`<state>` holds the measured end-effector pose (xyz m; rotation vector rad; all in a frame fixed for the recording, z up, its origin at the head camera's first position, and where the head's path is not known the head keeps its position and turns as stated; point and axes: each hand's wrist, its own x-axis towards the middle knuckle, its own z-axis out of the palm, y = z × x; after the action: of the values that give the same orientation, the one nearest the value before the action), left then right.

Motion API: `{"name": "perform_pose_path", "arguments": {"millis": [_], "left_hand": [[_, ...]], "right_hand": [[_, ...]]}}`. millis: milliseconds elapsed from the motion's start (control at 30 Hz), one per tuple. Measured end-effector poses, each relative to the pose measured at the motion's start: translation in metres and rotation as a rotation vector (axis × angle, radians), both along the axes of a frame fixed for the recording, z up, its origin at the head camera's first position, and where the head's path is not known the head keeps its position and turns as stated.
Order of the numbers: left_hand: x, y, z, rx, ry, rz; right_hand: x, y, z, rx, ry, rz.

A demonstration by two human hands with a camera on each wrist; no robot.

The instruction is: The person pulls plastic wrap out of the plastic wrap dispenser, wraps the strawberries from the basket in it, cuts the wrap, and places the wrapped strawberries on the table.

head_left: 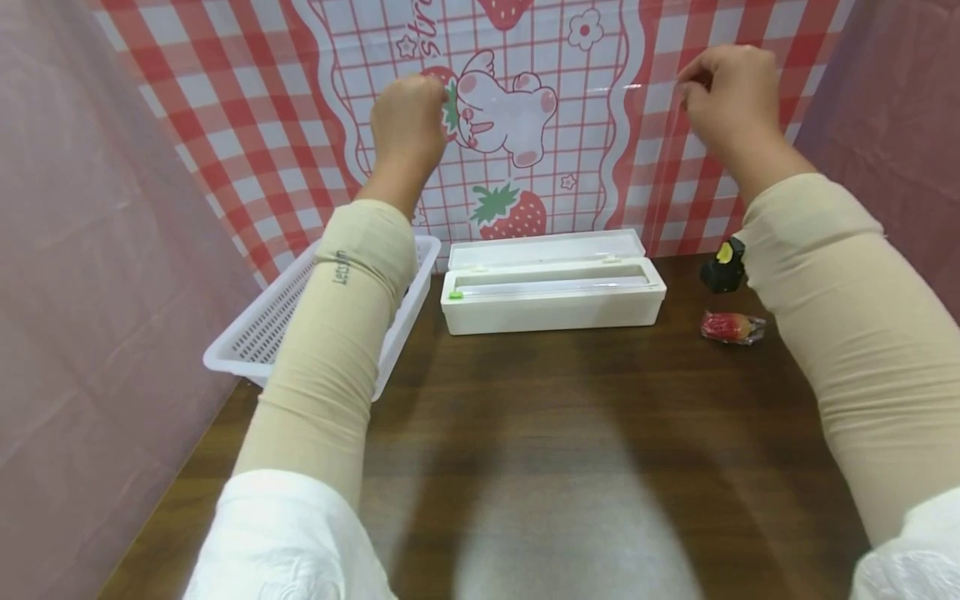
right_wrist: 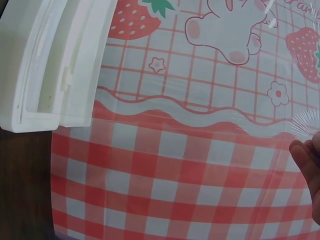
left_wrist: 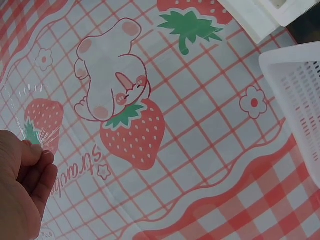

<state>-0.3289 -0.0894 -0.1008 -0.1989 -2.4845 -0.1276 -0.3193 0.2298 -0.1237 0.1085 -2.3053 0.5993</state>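
Observation:
Both hands are raised in front of the backdrop, well above the table. My left hand [head_left: 408, 117] pinches one corner of a clear sheet of plastic wrap [left_wrist: 46, 135] between thumb and fingers. Opposite it, my right hand [head_left: 735, 96] pinches another part of the sheet, where creases fan out from the fingertips [right_wrist: 298, 150]. Being see-through, the wrap shows in the head view only as faint glints, and its lower edge cannot be made out. Below stands a white plastic-wrap dispenser box [head_left: 555, 310], its lid raised, with a roll [head_left: 555, 287] inside and a green slider [head_left: 456, 295] at the left.
A white slotted basket [head_left: 262, 329] stands at the left, partly behind my left arm. Near my right forearm are a black object with a yellow patch [head_left: 723, 267] and a small red-and-orange wrapped item [head_left: 731, 327]. A checked strawberry-print cloth [head_left: 517, 192] hangs behind.

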Motion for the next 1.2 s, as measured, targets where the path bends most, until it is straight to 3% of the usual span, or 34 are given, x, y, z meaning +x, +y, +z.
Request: {"name": "perform_pose_path", "arguments": {"millis": [367, 933, 1067, 1200], "left_hand": [[0.005, 0.001, 0.003, 0.027, 0.081, 0.003], [0.012, 0.003, 0.009, 0.056, 0.144, -0.036], [0.018, 0.004, 0.008, 0.048, 0.176, -0.081], [0.033, 0.001, 0.007, 0.022, 0.191, -0.164]], "right_hand": [[0.009, -0.005, 0.006, -0.042, -0.033, -0.044], [0.010, 0.002, 0.011, -0.072, 0.027, -0.035], [0.016, 0.008, 0.006, -0.078, 0.051, -0.007], [0.025, 0.016, 0.000, -0.066, 0.101, 0.024]]}}
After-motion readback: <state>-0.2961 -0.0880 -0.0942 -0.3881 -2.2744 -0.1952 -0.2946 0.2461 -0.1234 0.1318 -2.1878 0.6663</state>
